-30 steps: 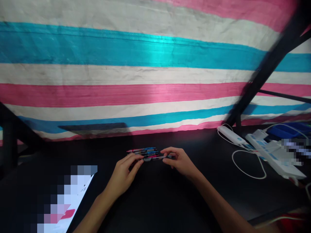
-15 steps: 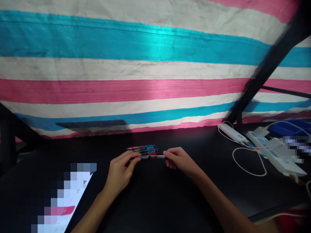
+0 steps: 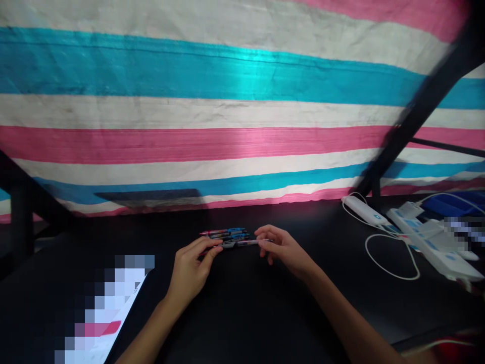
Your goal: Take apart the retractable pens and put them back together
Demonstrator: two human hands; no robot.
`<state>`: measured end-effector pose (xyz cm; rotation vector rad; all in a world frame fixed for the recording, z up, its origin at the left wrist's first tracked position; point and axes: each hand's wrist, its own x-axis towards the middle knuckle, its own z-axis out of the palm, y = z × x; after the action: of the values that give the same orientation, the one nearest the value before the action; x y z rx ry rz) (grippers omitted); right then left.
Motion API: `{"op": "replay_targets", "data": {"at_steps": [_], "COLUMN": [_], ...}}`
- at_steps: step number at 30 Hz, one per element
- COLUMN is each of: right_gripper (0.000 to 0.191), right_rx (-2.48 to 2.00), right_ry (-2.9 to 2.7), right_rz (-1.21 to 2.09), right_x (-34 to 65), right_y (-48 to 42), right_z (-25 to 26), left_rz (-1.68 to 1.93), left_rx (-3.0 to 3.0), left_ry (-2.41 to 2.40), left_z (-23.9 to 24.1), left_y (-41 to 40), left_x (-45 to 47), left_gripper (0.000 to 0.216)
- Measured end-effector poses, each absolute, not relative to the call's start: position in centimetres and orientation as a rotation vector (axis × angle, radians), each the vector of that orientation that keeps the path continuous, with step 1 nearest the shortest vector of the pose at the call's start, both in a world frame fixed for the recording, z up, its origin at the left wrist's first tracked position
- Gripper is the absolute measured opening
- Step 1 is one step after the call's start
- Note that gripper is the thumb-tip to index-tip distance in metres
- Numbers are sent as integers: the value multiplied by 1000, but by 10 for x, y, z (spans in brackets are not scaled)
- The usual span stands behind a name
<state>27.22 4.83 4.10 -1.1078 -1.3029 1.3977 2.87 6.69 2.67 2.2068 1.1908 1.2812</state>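
My left hand [image 3: 193,260] pinches a slim pen [image 3: 229,244] between thumb and fingertips, near the pen's left part. The pen has a grey grip section and a clear barrel, and lies roughly level, pointing right. My right hand [image 3: 282,248] is at the pen's right end, its thumb and fingers spread apart around it; whether it touches the pen is hard to tell. Just behind the held pen, several other pens [image 3: 227,232] with red, blue and dark parts lie side by side on the black table [image 3: 242,313]. My left fingers cover part of them.
At the left, a bright screen [image 3: 113,313], partly blurred out, lies on the table. Right of my hands are a white power strip [image 3: 435,247], a white adapter [image 3: 364,210], looping cables and a blue tray [image 3: 450,202]. A striped sheet [image 3: 227,146] hangs behind.
My right thumb and fingers have parted from their pinch on the pen's right end. My left hand keeps its hold. The whole view has shifted slightly.
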Motion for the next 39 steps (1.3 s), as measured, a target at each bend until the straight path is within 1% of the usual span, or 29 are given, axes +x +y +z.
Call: {"op": "replay_targets", "data": {"at_steps": [3, 6, 8, 9, 11, 14, 17, 20, 24, 31, 39], "right_gripper": [29, 24, 31, 30, 26, 22, 30, 23, 18, 14, 14], "right_rx": [-1164, -1125, -1105, -1118, -1162, -1132, -1069, -1116, -1176, -1153, -1159], "right_ry": [-1289, -1295, -1274, -1269, -1283, -1320, -1308, -1333, -1346, -1393, -1364], "right_rz": [1454, 1390, 1390, 1410, 1443, 1383, 1362, 1387, 1293, 1140, 1134], "right_x": [271, 270, 270, 271, 271, 271, 271, 270, 268, 272, 276], "right_y": [48, 48, 48, 48, 48, 48, 48, 48, 48, 49, 50], "right_z": [41, 41, 41, 40, 39, 37, 38, 39, 38, 37, 40], "left_rz": [1283, 1290, 1296, 1298, 1298, 1297, 1296, 1291, 1287, 1259, 1252], "left_rx": [2200, 2201, 2199, 2199, 2201, 2210, 2215, 2209, 2198, 2169, 2144], "left_ry": [1187, 1187, 1194, 1197, 1194, 1184, 1188, 1189, 1163, 1219, 1269], "left_z": [26, 26, 26, 26, 25, 25, 24, 24, 25, 24, 26], "left_y": [68, 68, 69, 69, 69, 69, 68, 67, 67, 69, 70], "left_x": [29, 30, 30, 30, 31, 30, 30, 30, 31, 30, 27], "left_gripper": [13, 12, 12, 12, 13, 13, 12, 12, 13, 14, 17]}}
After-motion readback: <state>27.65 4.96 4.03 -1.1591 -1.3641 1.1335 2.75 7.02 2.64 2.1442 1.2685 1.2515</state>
